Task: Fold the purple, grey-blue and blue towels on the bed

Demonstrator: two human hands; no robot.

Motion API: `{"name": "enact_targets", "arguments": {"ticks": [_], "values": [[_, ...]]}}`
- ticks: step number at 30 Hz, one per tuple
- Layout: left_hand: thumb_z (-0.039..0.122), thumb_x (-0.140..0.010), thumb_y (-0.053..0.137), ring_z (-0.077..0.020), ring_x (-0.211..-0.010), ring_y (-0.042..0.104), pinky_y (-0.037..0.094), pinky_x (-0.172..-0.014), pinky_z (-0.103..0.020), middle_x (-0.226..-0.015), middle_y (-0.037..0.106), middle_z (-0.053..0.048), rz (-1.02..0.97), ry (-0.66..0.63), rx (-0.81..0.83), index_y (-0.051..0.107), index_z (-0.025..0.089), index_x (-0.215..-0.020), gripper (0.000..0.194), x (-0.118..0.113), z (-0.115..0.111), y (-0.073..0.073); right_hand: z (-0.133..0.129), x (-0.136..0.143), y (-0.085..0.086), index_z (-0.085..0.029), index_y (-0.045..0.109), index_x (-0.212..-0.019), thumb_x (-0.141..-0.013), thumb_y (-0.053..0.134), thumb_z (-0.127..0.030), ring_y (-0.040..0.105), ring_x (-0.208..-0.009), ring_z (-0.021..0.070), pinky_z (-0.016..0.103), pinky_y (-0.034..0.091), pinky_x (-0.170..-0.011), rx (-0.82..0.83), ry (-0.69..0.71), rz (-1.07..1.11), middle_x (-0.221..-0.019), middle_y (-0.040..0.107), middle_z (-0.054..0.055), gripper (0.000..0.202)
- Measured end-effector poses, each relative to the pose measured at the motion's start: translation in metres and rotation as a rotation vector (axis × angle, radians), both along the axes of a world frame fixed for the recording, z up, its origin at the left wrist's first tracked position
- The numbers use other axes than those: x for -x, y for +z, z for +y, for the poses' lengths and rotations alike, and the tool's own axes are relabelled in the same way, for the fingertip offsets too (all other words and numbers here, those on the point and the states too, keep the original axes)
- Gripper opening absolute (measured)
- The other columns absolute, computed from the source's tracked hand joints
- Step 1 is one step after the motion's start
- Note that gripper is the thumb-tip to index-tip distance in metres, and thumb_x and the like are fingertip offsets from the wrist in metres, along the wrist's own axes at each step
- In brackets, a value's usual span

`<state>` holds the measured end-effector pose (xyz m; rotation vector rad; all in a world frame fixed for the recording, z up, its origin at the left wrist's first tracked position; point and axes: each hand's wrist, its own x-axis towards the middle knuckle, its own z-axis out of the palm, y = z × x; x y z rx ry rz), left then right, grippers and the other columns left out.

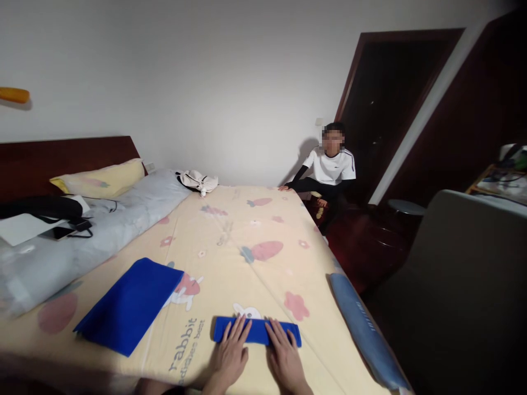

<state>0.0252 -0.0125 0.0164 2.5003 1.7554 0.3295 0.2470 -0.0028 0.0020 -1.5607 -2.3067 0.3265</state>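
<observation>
A narrow strip of folded blue cloth (pixel 258 331) lies crosswise on the bed near me. My left hand (pixel 233 351) rests flat on its left half, fingers stretched out and slightly apart. On its right half lies my right hand (pixel 285 351), also flat with the fingers extended. Neither hand grasps the cloth; both press on it from above. To the left, a larger blue cloth piece (pixel 132 307) is spread on the sheet, its edges slanting.
The bed (pixel 230 230) has a yellow printed sheet. A grey rolled quilt (pixel 99 236), a pillow (pixel 102 180) and a white bag (pixel 198 181) lie along its left and far side. A blue cushion (pixel 364 329) lines the right edge. A person (pixel 329 164) sits beyond the far right corner.
</observation>
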Motion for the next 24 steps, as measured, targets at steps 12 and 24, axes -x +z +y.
{"name": "enact_targets", "arguments": {"ticks": [12, 24], "values": [[0.013, -0.08, 0.046, -0.0227, -0.143, 0.032, 0.023, -0.116, -0.049, -0.155, 0.037, -0.004, -0.069, 0.086, 0.154, 0.032, 0.03, -0.148, 0.071, 0.052, 0.023, 0.014, 0.018, -0.032, 0.035, -0.025, 0.055, -0.132, -0.077, 0.039, -0.019, 0.047, -0.132, 0.0266, 0.05, 0.035, -0.102, 0.091, -0.184, 0.156, -0.141, 0.055, 0.009, 0.058], [0.014, -0.068, 0.062, -0.0274, -0.11, 0.062, 0.042, -0.102, -0.042, -0.111, 0.072, -0.009, -0.482, 0.197, 0.233, 0.067, 0.021, -0.111, 0.043, 0.024, 0.035, 0.012, 0.04, -0.028, 0.222, -0.022, 0.066, -0.099, -0.075, 0.064, -0.029, 0.06, -0.089, 0.0198, 0.032, 0.046, -0.081, -0.02, 0.09, 0.486, -0.094, 0.069, 0.004, 0.025]]}}
